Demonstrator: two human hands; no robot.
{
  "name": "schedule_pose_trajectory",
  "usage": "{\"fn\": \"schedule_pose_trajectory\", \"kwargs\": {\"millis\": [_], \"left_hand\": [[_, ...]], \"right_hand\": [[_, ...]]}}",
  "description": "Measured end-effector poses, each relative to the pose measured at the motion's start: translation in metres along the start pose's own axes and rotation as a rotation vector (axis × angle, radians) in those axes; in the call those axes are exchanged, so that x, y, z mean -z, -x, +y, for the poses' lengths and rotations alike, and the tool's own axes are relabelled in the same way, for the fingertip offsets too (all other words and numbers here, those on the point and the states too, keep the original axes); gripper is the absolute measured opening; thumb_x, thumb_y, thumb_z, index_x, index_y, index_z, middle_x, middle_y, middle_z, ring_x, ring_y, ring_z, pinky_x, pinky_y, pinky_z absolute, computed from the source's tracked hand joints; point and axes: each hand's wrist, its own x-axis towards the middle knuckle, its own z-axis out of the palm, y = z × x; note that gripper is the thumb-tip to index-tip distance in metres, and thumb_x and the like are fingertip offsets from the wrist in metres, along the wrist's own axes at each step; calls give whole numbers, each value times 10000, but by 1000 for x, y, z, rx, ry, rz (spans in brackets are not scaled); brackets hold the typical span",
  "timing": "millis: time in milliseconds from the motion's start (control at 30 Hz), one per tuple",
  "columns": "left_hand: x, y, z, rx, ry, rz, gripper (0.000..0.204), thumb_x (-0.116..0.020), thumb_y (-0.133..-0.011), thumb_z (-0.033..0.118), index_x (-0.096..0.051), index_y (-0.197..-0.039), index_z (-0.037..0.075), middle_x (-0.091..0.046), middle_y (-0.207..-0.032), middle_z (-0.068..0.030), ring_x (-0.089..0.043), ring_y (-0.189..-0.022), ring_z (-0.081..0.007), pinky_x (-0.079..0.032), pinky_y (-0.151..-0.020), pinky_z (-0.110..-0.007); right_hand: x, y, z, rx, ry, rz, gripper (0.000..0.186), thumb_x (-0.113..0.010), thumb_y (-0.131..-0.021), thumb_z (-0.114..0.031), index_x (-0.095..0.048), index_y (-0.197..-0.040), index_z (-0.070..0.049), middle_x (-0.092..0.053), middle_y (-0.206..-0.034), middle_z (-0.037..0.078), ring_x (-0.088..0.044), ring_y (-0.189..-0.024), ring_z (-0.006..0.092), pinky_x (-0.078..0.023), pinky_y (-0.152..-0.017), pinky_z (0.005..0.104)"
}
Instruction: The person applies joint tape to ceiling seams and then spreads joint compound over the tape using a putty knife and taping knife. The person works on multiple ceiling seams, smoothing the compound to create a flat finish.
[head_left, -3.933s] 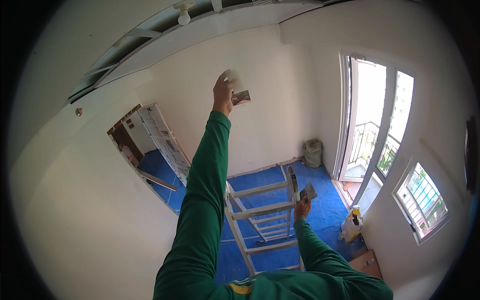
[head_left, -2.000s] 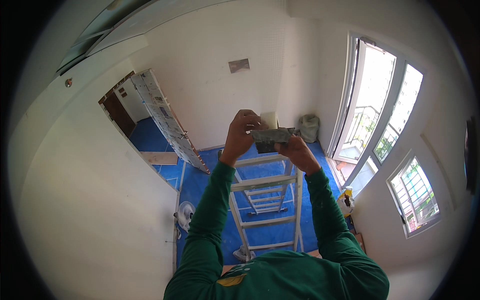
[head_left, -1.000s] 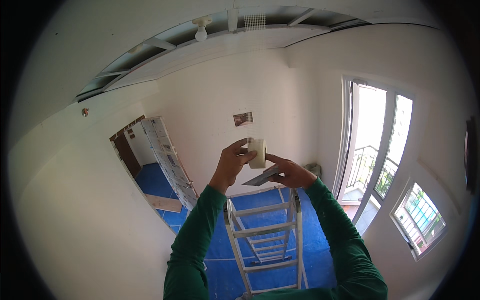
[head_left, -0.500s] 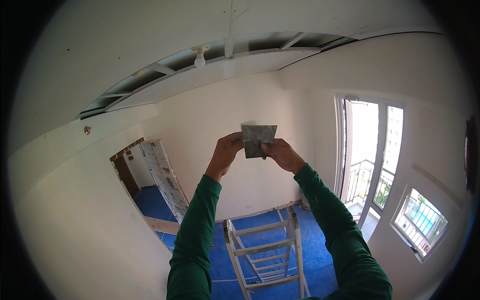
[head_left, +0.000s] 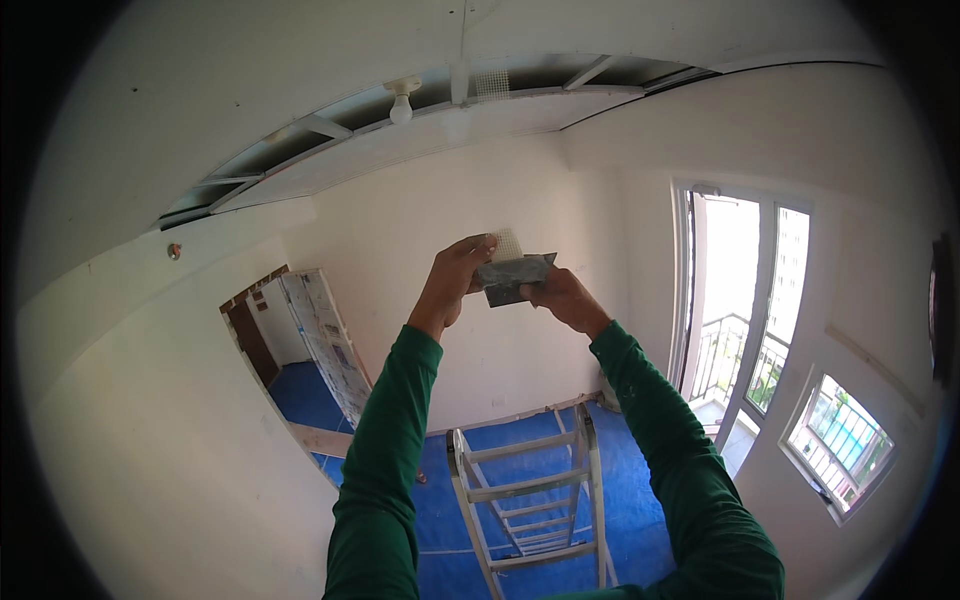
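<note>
Both my hands are raised in front of me at mid-picture. In my right hand is a grey metal putty spreader, tilted so its broad face looks narrow. A darker flat part shows below it; I cannot tell whether that is a second blade. My left hand pinches a small piece of white mesh tape, which stands up behind the spreader's upper edge. The left fingers are at the spreader's left end, partly hidden by it.
An aluminium stepladder stands below me on blue floor sheeting. Overhead, a ceiling gap shows metal framing, a light bulb and a mesh patch. A paper-covered door is at left, a glass balcony door at right.
The spreader has tipped, its face now foreshortened. My left hand has risen slightly, and more of the mesh tape shows above the blade.
</note>
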Motion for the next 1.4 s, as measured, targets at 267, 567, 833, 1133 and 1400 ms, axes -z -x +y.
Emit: {"fn": "schedule_pose_trajectory", "kwargs": {"millis": [267,567,833,1133,1400], "left_hand": [[1,-7,20,151,-114,-84,500,-674,-973,397,-643,-1332,50,-674,-1154,-74,-620,-1090,-214,-451,-1022,-444],[-10,-53,16,189,3,179,291,-695,-932,221,-731,-1188,88,-697,-1104,-81,-630,-961,-211,-482,-850,-389],[15,-156,-2,36,-158,385,198,-684,-930,149,-788,-1085,81,-737,-1115,-97,-665,-1006,-228,-529,-858,-381],[24,-234,1,-76,-132,465,380,-668,-1001,306,-713,-1270,42,-665,-1357,-164,-643,-1221,-292,-508,-1023,-419],[30,-251,12,-62,-1,517,445,-690,-991,329,-689,-1291,2,-681,-1330,-181,-652,-1214,-310,-507,-1037,-401]], "right_hand": [[4,1,6,52,-63,25,417,-666,-1004,-106,-541,-1390,-11,-674,-1176,61,-612,-1091,155,-503,-980,356],[6,-7,-8,212,140,38,623,-682,-978,-69,-408,-1537,-67,-641,-1316,109,-631,-1152,199,-503,-1011,362],[-20,110,121,-216,243,253,329,-712,-974,-300,-731,-1144,-19,-763,-896,97,-661,-844,143,-535,-803,351],[10,148,57,-119,282,410,237,-615,-1025,-152,-605,-1169,36,-719,-917,179,-713,-678,219,-580,-596,362],[116,59,-325,844,1308,553,110,-689,-913,-72,-679,-1009,-19,-664,-922,146,-674,-753,300,-553,-687,397]]}}
